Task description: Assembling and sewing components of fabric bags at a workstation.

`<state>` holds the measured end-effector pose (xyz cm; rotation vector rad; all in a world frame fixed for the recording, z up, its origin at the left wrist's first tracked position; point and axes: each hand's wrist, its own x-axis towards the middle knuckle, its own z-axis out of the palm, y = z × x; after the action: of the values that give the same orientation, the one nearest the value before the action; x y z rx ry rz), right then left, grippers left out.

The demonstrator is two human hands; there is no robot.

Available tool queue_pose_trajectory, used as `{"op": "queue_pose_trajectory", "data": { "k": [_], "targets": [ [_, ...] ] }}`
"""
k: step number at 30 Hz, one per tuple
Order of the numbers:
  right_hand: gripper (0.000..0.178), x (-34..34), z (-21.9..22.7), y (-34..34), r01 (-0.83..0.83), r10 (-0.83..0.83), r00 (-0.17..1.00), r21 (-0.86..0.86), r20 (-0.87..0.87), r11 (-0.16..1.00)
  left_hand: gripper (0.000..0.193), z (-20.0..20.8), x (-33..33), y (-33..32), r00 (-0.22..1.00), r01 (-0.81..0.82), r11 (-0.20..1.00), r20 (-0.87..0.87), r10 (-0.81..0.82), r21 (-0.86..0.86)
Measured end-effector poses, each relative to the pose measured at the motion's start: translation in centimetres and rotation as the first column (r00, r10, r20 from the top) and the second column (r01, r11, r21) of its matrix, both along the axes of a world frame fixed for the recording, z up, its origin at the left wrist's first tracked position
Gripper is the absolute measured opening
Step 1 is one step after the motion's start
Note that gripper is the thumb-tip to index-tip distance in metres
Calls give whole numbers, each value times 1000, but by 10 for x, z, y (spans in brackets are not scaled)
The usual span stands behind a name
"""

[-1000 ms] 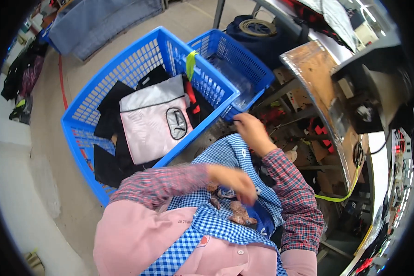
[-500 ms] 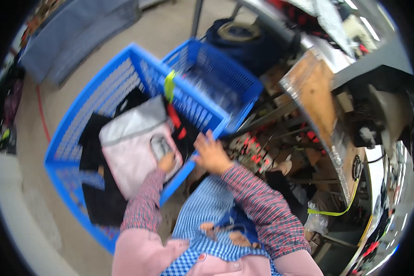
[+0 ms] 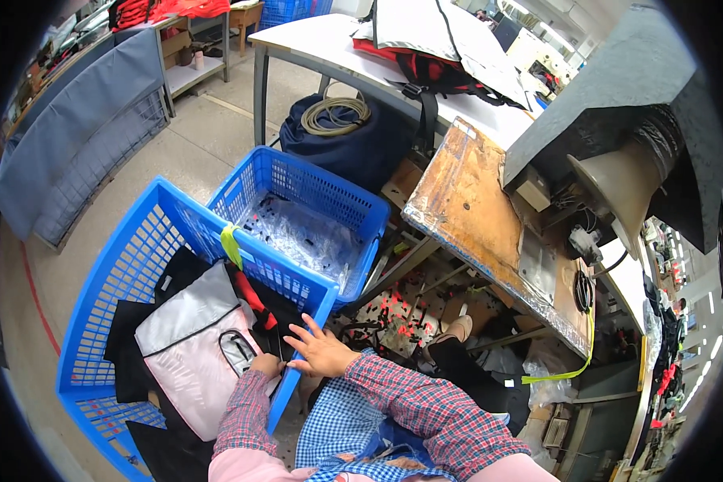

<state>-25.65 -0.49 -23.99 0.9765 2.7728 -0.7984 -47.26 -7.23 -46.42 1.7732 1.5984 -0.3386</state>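
Note:
A pale pink and silver-grey fabric panel [image 3: 191, 357] lies on black fabric pieces [image 3: 128, 329] in a large blue plastic basket [image 3: 120, 265]. A dark-edged loop or pocket shape [image 3: 237, 351] shows on the panel's right side. My left hand [image 3: 267, 366] is at that side, close to the basket's right rim, with its fingers curled closed; what they hold is hidden. My right hand [image 3: 320, 352] is at the rim, its fingers spread and nothing seen in them. Just beyond the hands, a red strip [image 3: 249, 297] lies among black fabric.
Behind the basket stands a smaller blue crate [image 3: 305, 233] holding clear plastic. A worn wooden board [image 3: 474, 201] and a grey machine housing [image 3: 602, 104] rise at the right. A white table [image 3: 305, 40] bears a silver and red bag [image 3: 442, 48]. Scraps [image 3: 402, 313] litter the floor.
The view has tilted up, showing more of the table and room. My left hand has shifted off the panel's middle toward its right edge, closer to my right hand, which stays at the rim.

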Motion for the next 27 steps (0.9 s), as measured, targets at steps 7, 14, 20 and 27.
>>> {"op": "queue_pose_trajectory", "data": {
  "k": [7,14,20,27],
  "targets": [
    [69,-5,9,-10,13,-12,997,-12,76,1000,46,113,-99,-62,961,-277,710,174,216,647],
    [84,-18,45,-34,73,-71,996,32,-58,997,46,345,-168,-113,883,-433,409,286,372,804],
    [112,-54,200,-79,-167,251,834,210,-491,963,49,514,-127,-211,916,-372,287,300,266,883],
    [98,-19,372,-193,-570,551,749,66,-367,819,54,671,-56,-275,989,-144,2,144,-24,990]
  ]
}}
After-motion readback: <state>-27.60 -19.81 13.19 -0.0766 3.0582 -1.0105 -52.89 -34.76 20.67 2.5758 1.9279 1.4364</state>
